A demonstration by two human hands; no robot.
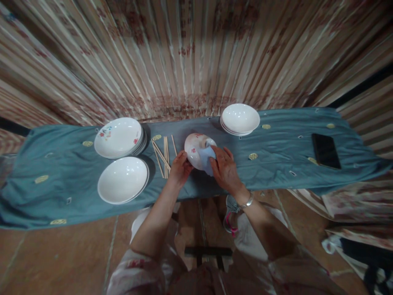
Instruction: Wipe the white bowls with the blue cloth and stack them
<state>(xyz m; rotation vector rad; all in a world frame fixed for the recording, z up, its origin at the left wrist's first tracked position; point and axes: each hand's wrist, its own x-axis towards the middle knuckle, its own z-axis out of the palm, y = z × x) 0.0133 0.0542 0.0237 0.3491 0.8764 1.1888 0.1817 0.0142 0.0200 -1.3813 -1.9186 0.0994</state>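
A white bowl with red flower prints (193, 150) is tipped so its outer side faces me, above the middle of the table. My left hand (180, 168) grips its left edge, fingers closed on the rim. Against the bowl's right side, my right hand (225, 167) presses a light blue cloth (206, 157), fingers closed over it. Several wooden chopsticks (166, 157) lie just left of the bowl, some crossed. Behind and to the right stands a small stack of white bowls (241, 118).
On the left are a stack of flower-printed plates (118, 137) and, nearer me, stacked white dishes (123, 180). A dark phone-like slab (326, 150) lies at the right. A teal cloth (73, 164) covers the narrow table; a pleated curtain (190, 61) hangs behind it.
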